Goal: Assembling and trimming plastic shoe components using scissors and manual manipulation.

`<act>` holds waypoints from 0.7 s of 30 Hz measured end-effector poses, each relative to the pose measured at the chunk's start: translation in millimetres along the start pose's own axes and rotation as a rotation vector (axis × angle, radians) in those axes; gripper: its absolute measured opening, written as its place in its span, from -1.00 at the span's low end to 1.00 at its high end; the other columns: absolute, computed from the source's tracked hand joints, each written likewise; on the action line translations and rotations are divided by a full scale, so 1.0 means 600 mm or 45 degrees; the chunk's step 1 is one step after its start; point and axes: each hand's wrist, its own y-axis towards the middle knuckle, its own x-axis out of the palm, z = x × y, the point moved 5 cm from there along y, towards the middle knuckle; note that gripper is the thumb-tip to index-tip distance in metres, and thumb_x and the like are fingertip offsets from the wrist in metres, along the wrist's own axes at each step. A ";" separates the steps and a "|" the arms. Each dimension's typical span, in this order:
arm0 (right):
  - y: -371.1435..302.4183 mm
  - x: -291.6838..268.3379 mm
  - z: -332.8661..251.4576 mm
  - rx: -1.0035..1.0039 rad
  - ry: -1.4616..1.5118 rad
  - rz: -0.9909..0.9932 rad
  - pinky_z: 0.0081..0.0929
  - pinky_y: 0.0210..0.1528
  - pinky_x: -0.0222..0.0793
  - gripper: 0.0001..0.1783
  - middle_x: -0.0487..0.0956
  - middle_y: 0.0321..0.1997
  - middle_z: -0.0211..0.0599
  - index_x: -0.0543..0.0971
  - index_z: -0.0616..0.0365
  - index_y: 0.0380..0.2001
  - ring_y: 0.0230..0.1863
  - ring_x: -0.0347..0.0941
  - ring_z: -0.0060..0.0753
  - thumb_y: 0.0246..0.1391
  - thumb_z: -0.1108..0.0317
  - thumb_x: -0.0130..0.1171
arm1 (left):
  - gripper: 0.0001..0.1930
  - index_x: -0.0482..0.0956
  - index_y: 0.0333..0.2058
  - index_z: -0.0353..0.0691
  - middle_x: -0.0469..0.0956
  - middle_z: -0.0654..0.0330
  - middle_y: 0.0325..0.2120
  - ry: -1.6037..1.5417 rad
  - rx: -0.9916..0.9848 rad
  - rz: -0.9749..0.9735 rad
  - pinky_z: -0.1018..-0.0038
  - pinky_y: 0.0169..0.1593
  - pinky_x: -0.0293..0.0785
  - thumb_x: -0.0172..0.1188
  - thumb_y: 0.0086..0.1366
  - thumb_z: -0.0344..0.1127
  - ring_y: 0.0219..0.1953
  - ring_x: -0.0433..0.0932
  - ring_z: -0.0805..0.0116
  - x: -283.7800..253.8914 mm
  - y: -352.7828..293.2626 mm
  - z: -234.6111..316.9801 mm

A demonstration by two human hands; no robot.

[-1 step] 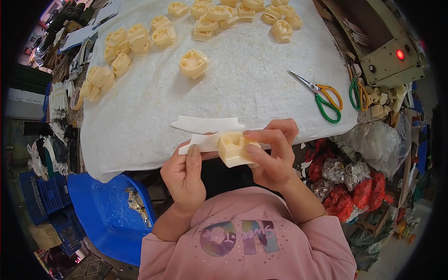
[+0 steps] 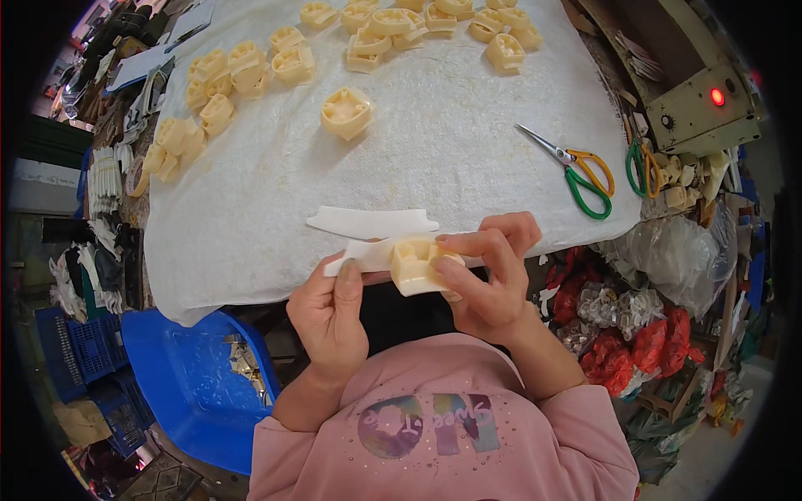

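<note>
My left hand (image 2: 332,313) pinches the left end of a white curved strip (image 2: 365,252) between thumb and fingers. The strip runs to a cream moulded plastic piece (image 2: 418,271) with hollows in its top and appears to lie against its far side. My right hand (image 2: 493,271) grips this piece, thumb and forefinger at its top right edge, other fingers partly hidden. Just beyond my hands, a second white strip (image 2: 372,221) lies flat on the white sheet (image 2: 468,159). Farther off, a single cream piece (image 2: 347,113) sits on the sheet.
Several more cream pieces (image 2: 388,29) cluster along the far and left parts of the table. Scissors (image 2: 576,167) with orange and green handles lie at right, near another pair (image 2: 642,169). A blue tub (image 2: 196,384) stands below left; red plastic bags (image 2: 643,351) lie below right.
The cream piece has tipped slightly, and the strip's left end has shifted a little to the right with my left fingers. Both grips are kept.
</note>
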 end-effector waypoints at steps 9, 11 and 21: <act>-0.002 0.012 0.008 0.062 -0.155 -0.581 -0.25 -0.31 -0.16 -0.49 0.22 -0.45 -0.32 0.43 -0.03 -0.23 -0.34 0.16 -0.28 -0.43 0.51 0.17 | -0.74 0.53 -0.18 -0.50 0.61 0.10 -0.41 0.073 -0.099 0.040 0.61 -0.23 0.45 -0.02 0.35 -0.39 -0.34 0.52 0.52 0.020 -0.004 -0.029; -0.007 0.015 0.010 0.064 -0.152 -0.591 -0.25 -0.30 -0.15 -0.51 0.22 -0.45 -0.30 0.43 -0.01 -0.24 -0.33 0.17 -0.27 -0.43 0.52 0.17 | -0.75 0.53 -0.16 -0.48 0.61 0.11 -0.43 0.182 -0.070 0.012 0.64 -0.31 0.41 0.01 0.34 -0.39 -0.40 0.49 0.57 0.023 -0.003 -0.032; -0.021 0.023 0.022 0.037 -0.154 -0.577 -0.21 -0.26 -0.09 -0.57 0.24 -0.45 -0.25 0.38 0.04 -0.28 -0.32 0.18 -0.23 -0.38 0.52 0.15 | -0.71 0.46 -0.07 -0.50 0.57 -0.05 -0.44 0.817 0.346 -0.152 0.50 -0.40 0.45 0.00 0.31 -0.42 -0.47 0.58 0.30 0.052 -0.010 -0.019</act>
